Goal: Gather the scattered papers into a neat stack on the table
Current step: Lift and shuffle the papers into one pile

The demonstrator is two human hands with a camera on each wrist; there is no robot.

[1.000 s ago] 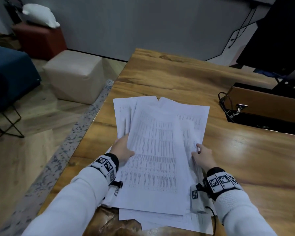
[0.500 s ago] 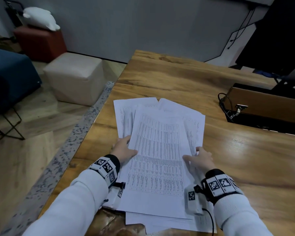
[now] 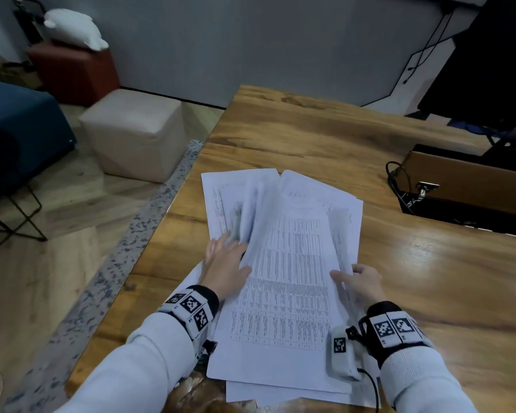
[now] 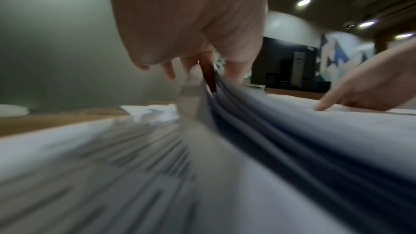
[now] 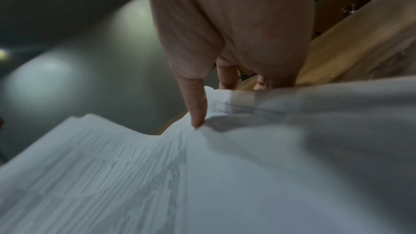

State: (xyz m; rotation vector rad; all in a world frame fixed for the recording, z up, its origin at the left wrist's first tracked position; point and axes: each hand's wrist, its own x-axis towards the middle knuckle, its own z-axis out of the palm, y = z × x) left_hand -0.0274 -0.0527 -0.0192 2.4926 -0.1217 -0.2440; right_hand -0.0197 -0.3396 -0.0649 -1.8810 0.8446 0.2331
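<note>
Several printed papers (image 3: 289,278) lie in a loose, fanned pile on the wooden table (image 3: 310,138). My left hand (image 3: 225,263) lies flat with straight fingers on the lower sheets. Its thumb side pushes against the left edge of the upper sheets, which bow upward there. In the left wrist view the blurred papers (image 4: 292,140) rise toward the left hand (image 4: 191,60). My right hand (image 3: 359,281) pinches the right edge of the upper sheets. Its thumb (image 5: 195,102) presses on top of the papers (image 5: 157,175), and its fingers reach past the edge.
A brown box with black cables (image 3: 471,186) sits on the table to the right, below a dark monitor (image 3: 489,70). The table's left edge (image 3: 167,222) runs close to the pile. On the floor to the left stand a beige cube stool (image 3: 134,135) and a red one (image 3: 75,73).
My left hand has stretched flat and forward along the left edge, and the upper sheets have bowed up there. The right hand's thumb has slid onto the top sheet. The pile is narrower.
</note>
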